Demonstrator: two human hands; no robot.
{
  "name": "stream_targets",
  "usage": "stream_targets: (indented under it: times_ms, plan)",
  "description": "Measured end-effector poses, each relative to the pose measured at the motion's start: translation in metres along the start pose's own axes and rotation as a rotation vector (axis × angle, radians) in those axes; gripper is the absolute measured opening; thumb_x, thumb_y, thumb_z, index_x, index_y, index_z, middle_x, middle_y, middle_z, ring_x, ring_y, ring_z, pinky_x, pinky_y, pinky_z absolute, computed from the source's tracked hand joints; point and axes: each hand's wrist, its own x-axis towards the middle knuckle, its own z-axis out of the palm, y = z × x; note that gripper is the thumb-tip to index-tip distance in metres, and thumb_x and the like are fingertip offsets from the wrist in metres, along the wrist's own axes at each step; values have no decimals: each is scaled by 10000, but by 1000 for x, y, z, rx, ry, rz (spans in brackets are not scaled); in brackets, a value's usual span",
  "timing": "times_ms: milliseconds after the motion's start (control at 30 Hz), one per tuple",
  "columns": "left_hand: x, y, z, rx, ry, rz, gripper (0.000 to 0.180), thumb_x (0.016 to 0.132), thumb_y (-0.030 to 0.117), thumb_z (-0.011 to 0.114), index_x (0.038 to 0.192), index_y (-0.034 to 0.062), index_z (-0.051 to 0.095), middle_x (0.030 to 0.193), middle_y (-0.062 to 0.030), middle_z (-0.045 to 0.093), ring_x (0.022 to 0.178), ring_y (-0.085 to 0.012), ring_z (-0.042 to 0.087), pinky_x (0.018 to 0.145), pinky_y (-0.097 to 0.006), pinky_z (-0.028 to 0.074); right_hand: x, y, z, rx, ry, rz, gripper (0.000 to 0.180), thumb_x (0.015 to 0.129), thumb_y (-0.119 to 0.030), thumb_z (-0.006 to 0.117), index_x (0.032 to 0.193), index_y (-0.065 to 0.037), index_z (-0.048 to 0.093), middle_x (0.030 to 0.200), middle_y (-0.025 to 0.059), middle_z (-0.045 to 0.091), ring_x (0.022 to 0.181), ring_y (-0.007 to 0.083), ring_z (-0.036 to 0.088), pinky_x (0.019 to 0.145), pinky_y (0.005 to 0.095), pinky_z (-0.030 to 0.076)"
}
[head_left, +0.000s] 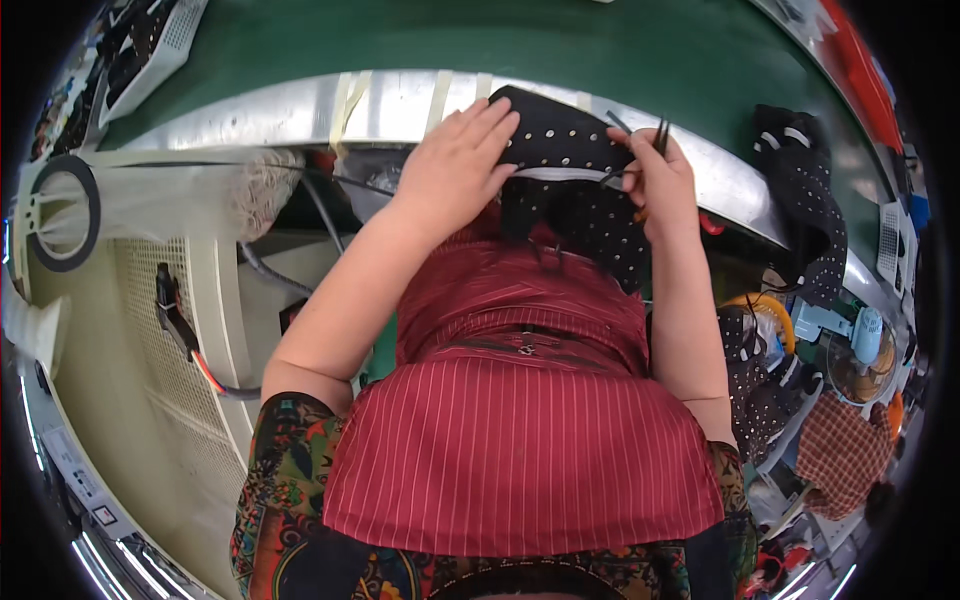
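Observation:
A black cloth piece point(556, 112) with rows of shiny silver dots lies over the metal front edge of the bench. A white strip point(560, 174) crosses it, and its dotted lower part point(600, 228) hangs down over my red striped apron. My left hand point(455, 165) rests flat on the cloth's left side, fingers stretched out. At the cloth's right side my right hand point(660, 180) is closed round a dark two-pronged tool point(662, 134); its points stick up past the fingers. Whether it is snips or tweezers I cannot tell. A small orange part shows below the fingers.
The green bench top point(400, 40) has a metal edge point(290, 112) with tape strips. More dotted black cloth point(815, 190) hangs over the right edge. A clear plastic bag point(180, 195) hangs in a dark ring at left. A small blue fan point(866, 340) stands at right.

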Motion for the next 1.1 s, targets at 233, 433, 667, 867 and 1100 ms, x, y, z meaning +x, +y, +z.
stream_targets:
  times_ms: [233,433,667,867,1100]
  plan:
    - [-7,13,8,222,-11,-149,542,802,327,652,1258,73,509,1298,-92,503,1189,-233,478,1065,-467,289,-43,-52,-31,334,-16,-316,52,891,-130,585,896,-79,575,732,5,543,512,37,412,401,190,273]
    - [11,22,4,211,-93,-160,507,806,360,641,1233,103,542,1250,-90,508,1152,-236,482,1059,-476,284,-78,-112,-16,237,-476,-577,175,877,-220,610,788,-91,531,618,-15,509,468,46,437,404,203,278]
    - [8,26,8,173,-78,-112,557,792,332,647,1226,1,532,1221,-112,527,1117,-236,495,932,-365,413,4,-49,59,-300,-265,-79,178,867,-193,601,850,-17,625,645,-49,516,540,18,415,479,189,324]
    - [8,18,3,24,17,-128,442,750,209,685,1132,13,579,1142,-91,569,1014,-235,548,877,-362,456,33,-20,72,-483,-239,-78,172,877,-198,601,856,-29,621,630,-49,487,536,34,405,486,193,325]
    - [7,9,11,-25,136,-114,329,723,115,694,1029,17,623,1064,-72,601,937,-223,580,850,-331,478,37,-26,77,-609,-305,-68,240,864,-202,584,880,33,632,684,52,608,645,94,536,621,266,450]
